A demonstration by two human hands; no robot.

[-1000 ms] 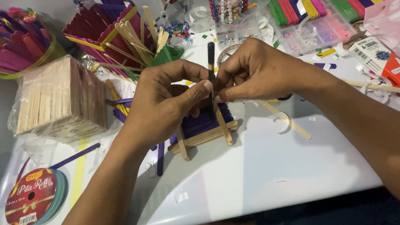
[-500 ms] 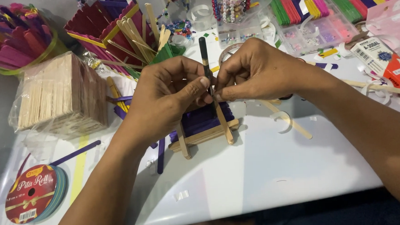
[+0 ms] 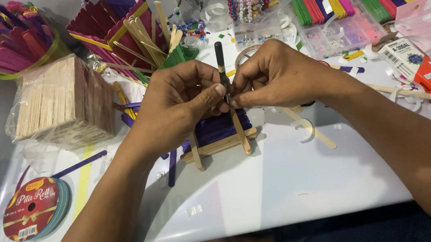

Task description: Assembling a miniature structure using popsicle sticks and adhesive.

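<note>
Black slim stick with a gold band (image 3: 219, 62), one in number, stands upright above the purple-and-plain wooden stick frame (image 3: 219, 135) on the white worktop (image 3: 286, 181). Left hand (image 3: 176, 106) and right hand (image 3: 276, 75) both pinch it, apparently at its lower end; fingertips closed.

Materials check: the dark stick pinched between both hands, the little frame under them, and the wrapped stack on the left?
Dark stick: looks like a painted or dyed flat wooden craft stick, matte black; could be plastic. Frame: bare pale wood sticks with visible grain, crossed over purple dyed sticks. Wrapped stack: plain unfinished wooden sticks in thin clear film, which shows glossy wrinkles. Left hand and right hand pinch the dark stick.
</note>
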